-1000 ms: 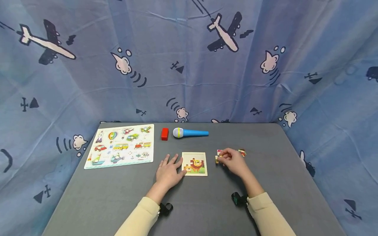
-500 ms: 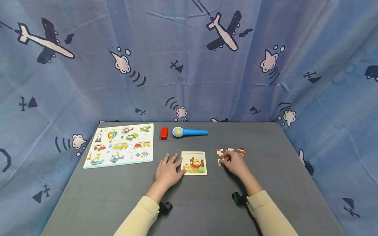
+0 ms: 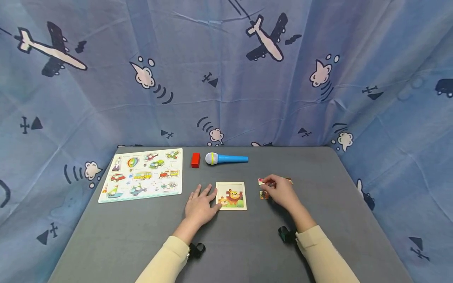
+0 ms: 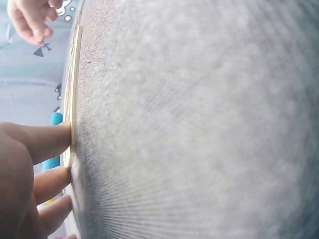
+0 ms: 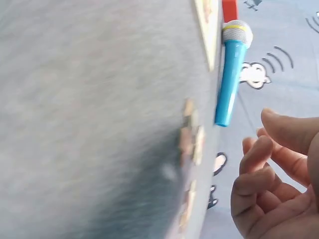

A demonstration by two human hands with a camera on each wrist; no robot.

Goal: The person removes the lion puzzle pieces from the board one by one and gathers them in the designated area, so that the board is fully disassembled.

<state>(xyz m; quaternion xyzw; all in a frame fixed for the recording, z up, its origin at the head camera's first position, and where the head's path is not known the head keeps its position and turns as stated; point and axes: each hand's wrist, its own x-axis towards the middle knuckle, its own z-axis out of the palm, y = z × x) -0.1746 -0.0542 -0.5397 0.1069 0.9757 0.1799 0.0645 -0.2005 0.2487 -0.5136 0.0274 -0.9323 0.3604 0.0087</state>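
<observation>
A small square wooden jigsaw board (image 3: 236, 186) lies mid-table, its lion picture partly filled in. My left hand (image 3: 200, 206) rests with spread fingers on the table beside it, the thumb at the board's lower left edge. In the left wrist view that thumb (image 4: 55, 142) touches the board's side. To the right, my right hand (image 3: 282, 191) hovers over several loose jigsaw pieces (image 3: 264, 195), hiding some of them. The right wrist view shows its thumb (image 5: 286, 132) apart from the loosely bent fingers, nothing between them; the pieces (image 5: 192, 139) are blurred there.
A vehicle-picture puzzle board (image 3: 141, 192) lies at the back left. A red block (image 3: 195, 160) and a blue toy microphone (image 3: 231, 158) lie along the back of the grey table (image 3: 226, 247). Behind hangs a blue curtain (image 3: 177, 51) printed with planes.
The right hand's fingertips shifted among the loose pieces, then rose a little away from the near piece, which now shows uncovered. The left hand stays in place at the jigsaw board.
</observation>
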